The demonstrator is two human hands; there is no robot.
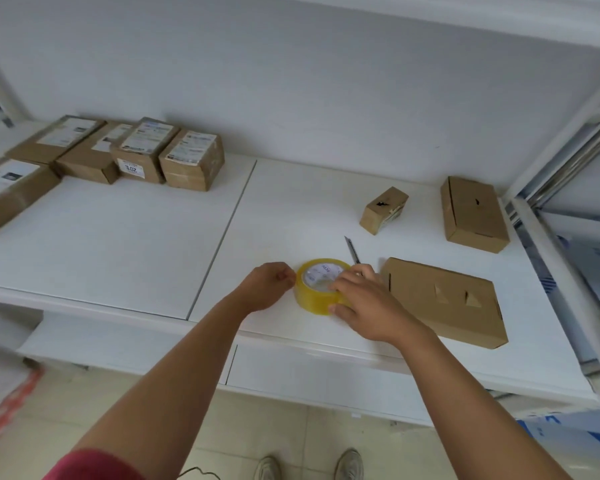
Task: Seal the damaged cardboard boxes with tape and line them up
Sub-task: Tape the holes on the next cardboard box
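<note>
A yellow tape roll (314,296) lies flat near the front edge of the white shelf (118,237). My right hand (364,303) grips the roll, fingers over its top and thumb on its side. My left hand (269,284) has its fingers curled against the roll's left rim, pinching at the tape. Three torn cardboard boxes lie to the right: a flat large one (444,303) beside my right hand, a small one (383,209) and a medium one (473,213) farther back.
A utility knife (352,250) lies just behind the roll. Several labelled boxes (136,154) stand in a row at the back left. A metal rack (568,168) borders the shelf on the right. My shoes show on the tiled floor below.
</note>
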